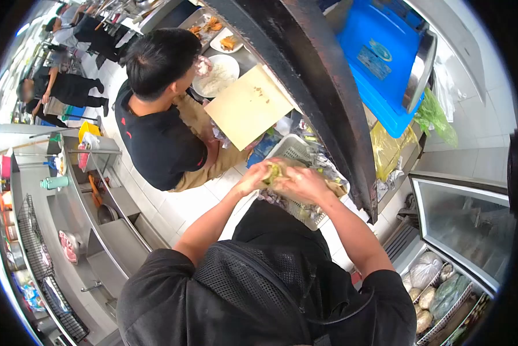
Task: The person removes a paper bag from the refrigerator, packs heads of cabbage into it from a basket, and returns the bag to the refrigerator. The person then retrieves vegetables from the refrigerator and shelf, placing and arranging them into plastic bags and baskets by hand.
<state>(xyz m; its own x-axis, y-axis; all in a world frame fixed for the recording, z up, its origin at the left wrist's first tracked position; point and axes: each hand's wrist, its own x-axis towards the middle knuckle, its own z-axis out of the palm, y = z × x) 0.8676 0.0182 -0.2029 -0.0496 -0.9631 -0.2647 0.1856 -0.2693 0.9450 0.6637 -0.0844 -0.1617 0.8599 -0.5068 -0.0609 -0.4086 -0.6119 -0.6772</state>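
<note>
A yellow-green piece sits between your two hands at the center of the view, just above a pale plastic basket, in a busy kitchen. The fingers of your left hand and your right hand are clamped on it from either side, fingertips close together. Handling appears underway, with the piece in your grip rather than set down. Leafy scraps at 3 o'clock lie in the basket; whether they are finished, waiting or discarded cannot be told, nor how much remains. Farther out, a yellow board stands at 11 o'clock, beside a co-worker in black, crouched at 10 o'clock. A blue container is between 1 and 2 o'clock, and a glass door hangs open between 3 and 4.
</note>
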